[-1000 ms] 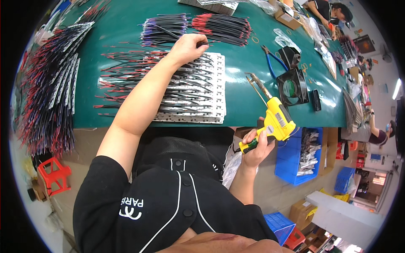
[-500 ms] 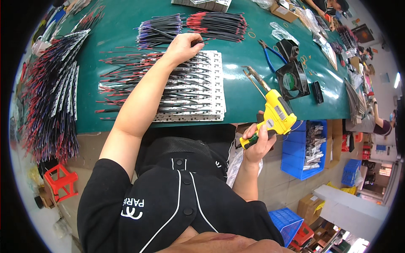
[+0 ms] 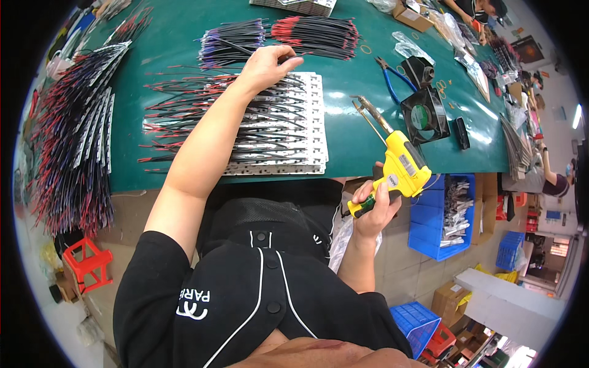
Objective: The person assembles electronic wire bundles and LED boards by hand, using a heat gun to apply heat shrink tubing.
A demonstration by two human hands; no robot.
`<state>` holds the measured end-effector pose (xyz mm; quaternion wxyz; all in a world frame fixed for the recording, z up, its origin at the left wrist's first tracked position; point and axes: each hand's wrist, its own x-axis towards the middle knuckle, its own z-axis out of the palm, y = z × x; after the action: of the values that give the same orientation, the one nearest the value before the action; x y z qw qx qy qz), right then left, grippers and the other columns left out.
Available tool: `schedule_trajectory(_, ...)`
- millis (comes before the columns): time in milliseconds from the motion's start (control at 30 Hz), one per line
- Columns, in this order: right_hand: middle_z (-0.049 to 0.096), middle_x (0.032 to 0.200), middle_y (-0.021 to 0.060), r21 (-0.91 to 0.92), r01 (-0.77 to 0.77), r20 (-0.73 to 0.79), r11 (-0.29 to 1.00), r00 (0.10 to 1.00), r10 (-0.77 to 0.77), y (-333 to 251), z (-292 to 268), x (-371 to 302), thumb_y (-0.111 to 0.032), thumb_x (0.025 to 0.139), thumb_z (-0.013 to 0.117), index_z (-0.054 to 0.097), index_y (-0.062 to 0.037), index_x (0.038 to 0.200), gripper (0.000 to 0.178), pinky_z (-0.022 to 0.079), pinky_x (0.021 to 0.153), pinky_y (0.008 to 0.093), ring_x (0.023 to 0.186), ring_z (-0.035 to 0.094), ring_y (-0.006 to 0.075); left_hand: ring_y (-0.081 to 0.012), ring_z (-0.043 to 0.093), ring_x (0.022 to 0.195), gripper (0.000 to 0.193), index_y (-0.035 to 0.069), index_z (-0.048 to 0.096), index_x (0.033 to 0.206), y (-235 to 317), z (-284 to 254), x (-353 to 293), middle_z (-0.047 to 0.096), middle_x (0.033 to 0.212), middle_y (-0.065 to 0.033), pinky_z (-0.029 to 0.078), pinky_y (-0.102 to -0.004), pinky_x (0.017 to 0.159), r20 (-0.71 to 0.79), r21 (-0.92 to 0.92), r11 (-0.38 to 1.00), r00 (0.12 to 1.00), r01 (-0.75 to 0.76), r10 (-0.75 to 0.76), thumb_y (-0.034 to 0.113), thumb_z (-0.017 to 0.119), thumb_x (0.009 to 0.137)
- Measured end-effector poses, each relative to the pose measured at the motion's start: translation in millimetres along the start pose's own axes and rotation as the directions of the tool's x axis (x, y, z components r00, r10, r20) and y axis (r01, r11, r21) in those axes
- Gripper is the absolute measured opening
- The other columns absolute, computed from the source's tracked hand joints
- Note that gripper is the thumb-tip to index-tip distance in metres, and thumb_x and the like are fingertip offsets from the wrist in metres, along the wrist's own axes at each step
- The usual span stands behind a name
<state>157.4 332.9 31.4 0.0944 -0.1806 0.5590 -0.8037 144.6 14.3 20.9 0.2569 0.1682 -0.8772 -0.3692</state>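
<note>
My left hand [image 3: 268,66] is closed at the far edge of a stack of white circuit boards [image 3: 316,126], its fingertips pinched on a black wire that they mostly hide. Rows of black wires with red tips [image 3: 178,113] lie across the boards and stick out to the left. Beyond this hand are a bundle of purple-tipped black wires [image 3: 230,42] and a bundle of red-ended black wires [image 3: 319,38]. In front of the table edge, my right hand [image 3: 375,208] grips the handle of a yellow soldering gun [image 3: 405,162], whose metal tip points up and left over the green table.
Blue-handled pliers [image 3: 396,83] and a black fan [image 3: 424,116] lie right of the boards on the green table [image 3: 356,153]. Wired boards [image 3: 80,135] pile up at the left. A blue bin [image 3: 426,227] stands below the right edge, a red stool [image 3: 89,264] lower left.
My left hand's fingers have shifted slightly, and the wire end seen past the fingertips shows less now. The right hand and soldering gun have stayed almost still.
</note>
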Motion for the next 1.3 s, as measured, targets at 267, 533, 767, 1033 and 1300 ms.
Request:
schedule_trajectory(267,0.043,0.054,0.0061,-0.001,-0.018,-0.027,1.0,0.999,0.018,3.4,-1.3,10.3,-0.018,0.091,0.042,0.042,0.0085,0.118,0.038,0.037,0.042,0.022,0.044,0.043,0.0124,-0.0155,0.06,0.08,0.019,-0.001,0.063,0.102,8.7,-9.5,4.0,0.065,0.088,-0.0094,0.045,-0.0247,0.073,-0.271,-0.118,0.986,0.959,-0.118,0.082,0.012,0.057,0.089)
schedule_trajectory(533,0.045,0.056,0.0061,0.046,-0.029,0.014,0.999,1.0,0.028,10.5,3.2,42.9,-0.012,0.087,0.041,0.042,0.0109,0.116,0.037,0.041,0.042,0.0236,0.044,0.043,0.0114,-0.0222,0.059,0.068,0.015,0.003,0.062,0.097,101.5,-49.6,-9.1,0.06,0.074,-0.0127,0.045,-0.03,0.064,-0.109,0.175,0.97,0.976,-0.17,0.19,0.008,0.059,0.083)
schedule_trajectory(767,0.047,0.056,0.0062,0.027,-0.098,0.122,0.995,0.988,0.094,27.3,12.6,66.1,-0.011,0.088,0.044,0.043,0.0121,0.117,0.037,0.042,0.043,0.0235,0.044,0.045,0.0115,-0.0301,0.06,0.072,0.015,0.0,0.063,0.085,36.1,-12.4,18.7,0.061,0.075,-0.0156,0.046,-0.0369,0.066,0.207,0.167,0.984,0.978,-0.058,0.022,0.011,0.063,0.074)
schedule_trajectory(1033,0.053,0.057,0.0078,-0.03,-0.14,0.183,0.99,0.973,0.143,42.8,12.5,70.3,-0.007,0.086,0.046,0.044,0.0112,0.115,0.034,0.045,0.048,0.0238,0.042,0.048,0.0115,-0.0241,0.059,0.07,0.016,-0.001,0.067,0.085,9.1,8.0,16.5,0.063,0.076,-0.0136,0.046,-0.0327,0.066,0.203,0.016,0.983,0.962,0.182,-0.182,0.009,0.068,0.072)
schedule_trajectory(1300,0.056,0.064,0.0111,-0.039,-0.141,0.222,0.989,0.964,0.146,49.1,14.7,70.0,-0.004,0.085,0.046,0.044,0.0107,0.113,0.031,0.049,0.052,0.0263,0.042,0.049,0.012,-0.0239,0.059,0.07,0.019,-0.002,0.065,0.082,12.2,6.0,12.5,0.062,0.075,-0.0138,0.046,-0.0332,0.067,0.207,0.036,0.975,0.953,0.217,-0.22,0.011,0.068,0.068)
